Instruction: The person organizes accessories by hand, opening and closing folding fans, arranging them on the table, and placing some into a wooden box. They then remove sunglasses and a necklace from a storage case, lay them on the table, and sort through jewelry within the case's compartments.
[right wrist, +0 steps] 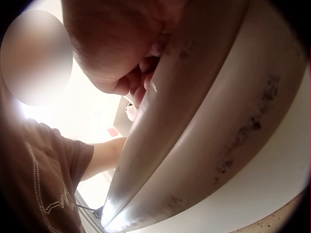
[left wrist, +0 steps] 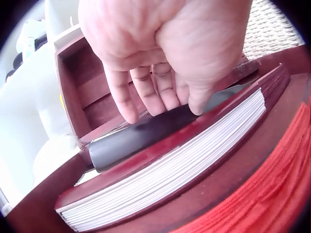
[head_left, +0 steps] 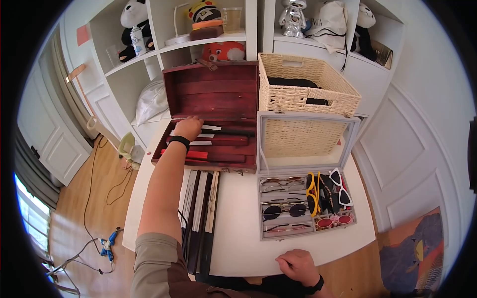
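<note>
In the head view, my left hand reaches into an open dark red wooden chest. Its fingers lie along the far side of a black book and the thumb is on the near side, pinching the top. Right beside it stands a maroon book with white pages showing. A bright red ribbed item lies nearer the chest's front. My right hand is at the table's front edge with loosely curled fingers, holding nothing.
Several books stand in a row in front of the chest. An open grey display case holds sunglasses on the right, with a wicker basket behind it. White shelves with plush toys rise behind the table.
</note>
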Demonstrator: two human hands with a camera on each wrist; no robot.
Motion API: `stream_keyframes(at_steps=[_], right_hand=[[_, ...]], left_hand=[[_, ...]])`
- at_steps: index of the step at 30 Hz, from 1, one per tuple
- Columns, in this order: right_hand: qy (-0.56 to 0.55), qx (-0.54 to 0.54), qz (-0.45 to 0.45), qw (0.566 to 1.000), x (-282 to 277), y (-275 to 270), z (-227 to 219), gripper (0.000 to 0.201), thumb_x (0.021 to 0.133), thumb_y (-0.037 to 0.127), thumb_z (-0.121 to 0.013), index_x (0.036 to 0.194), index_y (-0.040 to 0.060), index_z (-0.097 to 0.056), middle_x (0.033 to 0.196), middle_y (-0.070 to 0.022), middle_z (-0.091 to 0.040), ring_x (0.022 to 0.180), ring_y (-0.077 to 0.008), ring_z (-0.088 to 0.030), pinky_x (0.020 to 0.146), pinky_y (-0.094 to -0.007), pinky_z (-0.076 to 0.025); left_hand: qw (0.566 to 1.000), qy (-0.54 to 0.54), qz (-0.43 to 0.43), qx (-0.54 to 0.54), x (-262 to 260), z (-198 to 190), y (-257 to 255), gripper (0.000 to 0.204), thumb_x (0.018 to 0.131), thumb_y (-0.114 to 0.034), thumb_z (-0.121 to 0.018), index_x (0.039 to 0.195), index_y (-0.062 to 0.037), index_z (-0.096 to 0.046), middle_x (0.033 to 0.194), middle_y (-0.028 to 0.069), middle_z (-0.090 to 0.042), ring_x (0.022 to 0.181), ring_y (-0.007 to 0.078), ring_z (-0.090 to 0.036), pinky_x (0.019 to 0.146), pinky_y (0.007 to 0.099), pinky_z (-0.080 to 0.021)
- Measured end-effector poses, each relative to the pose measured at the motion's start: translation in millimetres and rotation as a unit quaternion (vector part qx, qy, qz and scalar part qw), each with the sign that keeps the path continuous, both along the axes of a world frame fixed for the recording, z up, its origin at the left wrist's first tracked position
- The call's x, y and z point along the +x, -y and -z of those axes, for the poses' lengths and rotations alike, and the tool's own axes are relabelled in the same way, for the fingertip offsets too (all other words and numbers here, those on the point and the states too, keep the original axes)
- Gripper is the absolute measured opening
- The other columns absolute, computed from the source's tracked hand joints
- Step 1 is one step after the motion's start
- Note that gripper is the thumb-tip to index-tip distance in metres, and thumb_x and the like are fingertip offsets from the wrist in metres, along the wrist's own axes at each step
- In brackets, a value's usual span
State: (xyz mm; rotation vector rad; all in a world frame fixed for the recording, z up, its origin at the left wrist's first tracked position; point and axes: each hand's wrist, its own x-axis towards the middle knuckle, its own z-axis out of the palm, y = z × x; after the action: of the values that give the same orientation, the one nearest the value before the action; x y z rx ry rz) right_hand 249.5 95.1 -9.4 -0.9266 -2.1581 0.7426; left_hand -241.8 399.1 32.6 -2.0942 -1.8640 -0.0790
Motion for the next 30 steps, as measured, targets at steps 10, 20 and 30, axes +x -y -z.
stream_keyframes(at_steps=[10, 20, 30], right_hand=[[-0.002, -0.005, -0.006, 1.0, 1, -2, -3, 0.001, 0.082, 0.008, -0.072, 0.081, 0.0075, -0.073, 0.07, -0.0074, -0.067, 0.063, -0.0271, -0.065, 0.059, -0.0358, -0.052], [0.001, -0.017, -0.011, 1.0, 1, -2, -6, 0.002, 0.082, 0.007, -0.071, 0.081, 0.0074, -0.073, 0.07, -0.0076, -0.067, 0.062, -0.0277, -0.064, 0.059, -0.0363, -0.052], [-0.006, -0.014, -0.012, 1.0, 0, -2, -6, 0.002, 0.081, 0.007, -0.071, 0.08, 0.006, -0.073, 0.071, -0.009, -0.068, 0.063, -0.0285, -0.065, 0.06, -0.0366, -0.052]], left_hand=[[0.999, -0.037, 0.0, 0.013, 1, 1, -8, 0.025, 0.084, -0.02, -0.073, 0.105, -0.0077, -0.066, 0.109, 0.0116, -0.068, 0.108, 0.0318, -0.066, 0.089, 0.044, -0.056], [0.996, -0.012, -0.087, -0.027, 12, -3, 6, 0.027, 0.087, -0.033, -0.073, 0.092, -0.0065, -0.074, 0.093, 0.0173, -0.075, 0.089, 0.0347, -0.073, 0.078, 0.0459, -0.059], [0.989, -0.104, -0.052, -0.088, -5, 1, 9, 0.02, 0.092, -0.023, -0.064, 0.09, -0.0065, -0.075, 0.096, 0.016, -0.074, 0.091, 0.0353, -0.073, 0.083, 0.0461, -0.058]])
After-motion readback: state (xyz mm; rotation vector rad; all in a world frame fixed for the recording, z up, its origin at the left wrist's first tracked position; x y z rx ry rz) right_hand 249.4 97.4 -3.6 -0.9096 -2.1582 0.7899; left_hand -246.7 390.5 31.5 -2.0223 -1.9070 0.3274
